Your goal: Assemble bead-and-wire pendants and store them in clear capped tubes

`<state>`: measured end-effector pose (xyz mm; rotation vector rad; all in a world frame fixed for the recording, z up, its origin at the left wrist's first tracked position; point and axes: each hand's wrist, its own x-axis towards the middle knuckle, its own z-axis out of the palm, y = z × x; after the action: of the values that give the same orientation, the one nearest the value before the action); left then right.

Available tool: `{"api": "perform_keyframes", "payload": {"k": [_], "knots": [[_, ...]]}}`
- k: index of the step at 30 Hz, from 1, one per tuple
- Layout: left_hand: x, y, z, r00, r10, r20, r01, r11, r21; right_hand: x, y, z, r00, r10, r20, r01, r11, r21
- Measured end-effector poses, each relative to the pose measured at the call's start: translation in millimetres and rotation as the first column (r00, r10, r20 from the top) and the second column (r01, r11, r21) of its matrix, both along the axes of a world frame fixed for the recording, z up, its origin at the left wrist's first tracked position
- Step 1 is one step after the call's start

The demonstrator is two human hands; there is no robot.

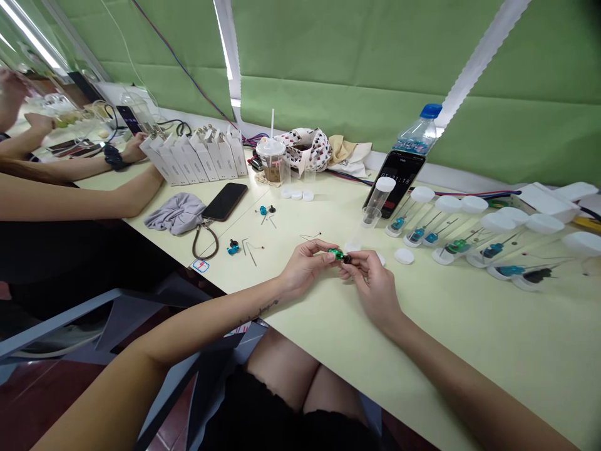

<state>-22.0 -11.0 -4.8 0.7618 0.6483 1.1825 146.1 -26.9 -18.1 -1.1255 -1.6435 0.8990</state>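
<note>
My left hand (304, 266) and my right hand (370, 275) meet above the pale table (469, 326), both pinching one small part (338, 254) with a green body and a black end. The left fingers grip the green end, the right fingers the black end. Just beyond the hands lie a thin wire (310, 237), a white cap (404, 255) and an open clear tube (370, 216). A row of capped clear tubes (451, 235) holding blue and green needle-like parts lies to the right.
A phone showing a timer (399, 178) leans against a water bottle (417, 134). A black phone (225, 200), grey cloth (176, 213), white boxes (197, 156), a drink cup (272, 160) and small blue parts (233, 247) lie left. Another person's arms (70, 194) rest at the left.
</note>
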Motion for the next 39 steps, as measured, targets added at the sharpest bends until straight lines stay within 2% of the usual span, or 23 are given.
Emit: {"api": "perform_keyframes", "payload": {"k": [13,25,29,39], "knots": [[-1.2,-1.6,0.5,0.997,-0.032,-0.07,0.035,0.998,0.048,3.0,1.0,2.8,1.0,-0.001,0.026,0.002,0.999,-0.037],[-1.1,-1.5,1.1,0.999,-0.038,-0.019,0.038,0.999,-0.006,2.4,1.1,1.7,0.999,0.021,0.04,-0.021,1.0,-0.013],[-0.4,-1.8,1.7,0.999,-0.031,-0.022,0.031,0.999,-0.006,2.3,1.2,2.4,0.996,0.006,0.088,-0.007,1.0,0.01],[-2.0,-0.9,-1.6,0.997,-0.066,-0.025,0.067,0.997,0.029,2.9,1.4,2.8,0.998,0.006,0.062,-0.006,1.0,-0.001]]}}
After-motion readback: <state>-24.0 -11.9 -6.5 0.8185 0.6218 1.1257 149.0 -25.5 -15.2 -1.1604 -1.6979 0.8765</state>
